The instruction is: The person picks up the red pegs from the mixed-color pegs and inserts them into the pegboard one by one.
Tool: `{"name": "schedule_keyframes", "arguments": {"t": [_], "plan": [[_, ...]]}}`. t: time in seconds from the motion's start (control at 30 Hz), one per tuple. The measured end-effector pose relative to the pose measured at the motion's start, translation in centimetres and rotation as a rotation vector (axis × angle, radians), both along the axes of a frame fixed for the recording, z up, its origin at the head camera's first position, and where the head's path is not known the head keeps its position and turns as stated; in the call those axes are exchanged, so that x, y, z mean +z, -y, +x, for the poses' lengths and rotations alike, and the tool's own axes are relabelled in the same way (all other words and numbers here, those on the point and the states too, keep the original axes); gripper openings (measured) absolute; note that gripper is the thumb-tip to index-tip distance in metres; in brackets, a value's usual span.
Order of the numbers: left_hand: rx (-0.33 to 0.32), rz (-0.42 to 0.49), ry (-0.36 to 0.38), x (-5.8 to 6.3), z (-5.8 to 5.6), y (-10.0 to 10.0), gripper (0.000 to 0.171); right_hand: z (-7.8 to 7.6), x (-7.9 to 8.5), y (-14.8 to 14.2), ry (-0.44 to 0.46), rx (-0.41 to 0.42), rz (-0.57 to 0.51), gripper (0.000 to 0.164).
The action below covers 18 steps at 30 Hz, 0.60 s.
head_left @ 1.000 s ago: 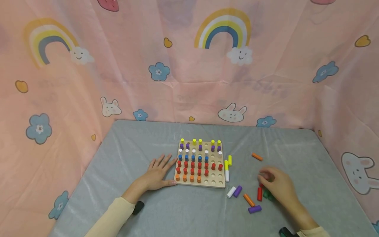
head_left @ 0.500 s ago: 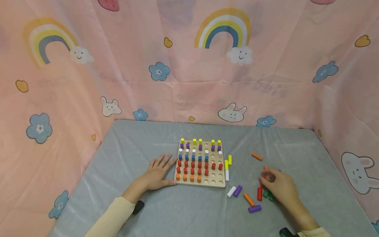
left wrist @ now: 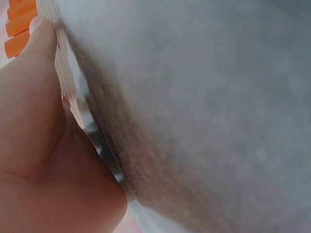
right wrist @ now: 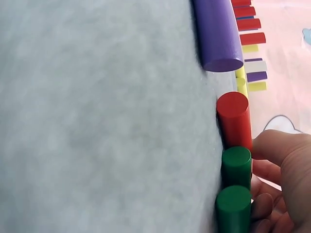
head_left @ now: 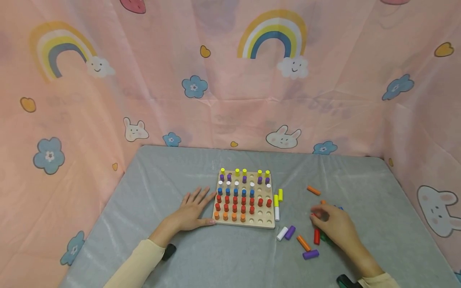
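Observation:
My left hand (head_left: 194, 211) lies with fingers spread on the table, index fingertip and thumb at the left edge of a wooden pegboard (head_left: 261, 224). In the left wrist view the thumb rests against the board's side (left wrist: 62, 73), close to the orange pegs (left wrist: 22, 24). Rows of yellow, purple, white, blue, red and orange pegs stand in the board. Right of it, my right hand (head_left: 336, 224) pinches a red peg (head_left: 312, 215), mostly hidden by the fingers. Below the fingers lie another red peg (head_left: 317, 237) and green pegs (right wrist: 236, 162).
Between board and right hand lie yellow pegs (head_left: 280, 195), a white peg (head_left: 282, 233), purple pegs (head_left: 311, 255) and an orange peg (head_left: 303, 243). Farther back is another orange peg (head_left: 313, 190). Blue pegs (head_left: 339, 208) show behind the right hand. Pink printed cloth (head_left: 223, 116) encloses the grey table (head_left: 173, 168).
My right hand first shifts slightly right, then back left, and a bit of red now shows at its fingertips. Blue pegs show more behind it. The left hand stays put.

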State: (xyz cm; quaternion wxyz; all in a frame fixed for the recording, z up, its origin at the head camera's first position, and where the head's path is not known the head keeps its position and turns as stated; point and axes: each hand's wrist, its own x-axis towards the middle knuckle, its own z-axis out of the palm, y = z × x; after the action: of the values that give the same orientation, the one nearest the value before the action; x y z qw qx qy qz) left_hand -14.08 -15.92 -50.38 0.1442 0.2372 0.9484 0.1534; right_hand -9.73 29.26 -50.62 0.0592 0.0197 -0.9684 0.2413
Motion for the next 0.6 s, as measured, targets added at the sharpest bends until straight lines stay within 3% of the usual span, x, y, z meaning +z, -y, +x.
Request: {"name": "schedule_keyframes", "arguments": {"t": [0.3, 0.6], "plan": [[0.004, -0.009, -0.001, 0.2, 0.0, 0.0, 0.093, -0.4, 0.0, 0.7, -0.129, 0.055, -0.006, 0.019], [0.005, -0.008, 0.008, 0.3, 0.0, -0.1, 0.093, -0.9, 0.4, 2.1, -0.179, 0.089, -0.055, 0.021]]}}
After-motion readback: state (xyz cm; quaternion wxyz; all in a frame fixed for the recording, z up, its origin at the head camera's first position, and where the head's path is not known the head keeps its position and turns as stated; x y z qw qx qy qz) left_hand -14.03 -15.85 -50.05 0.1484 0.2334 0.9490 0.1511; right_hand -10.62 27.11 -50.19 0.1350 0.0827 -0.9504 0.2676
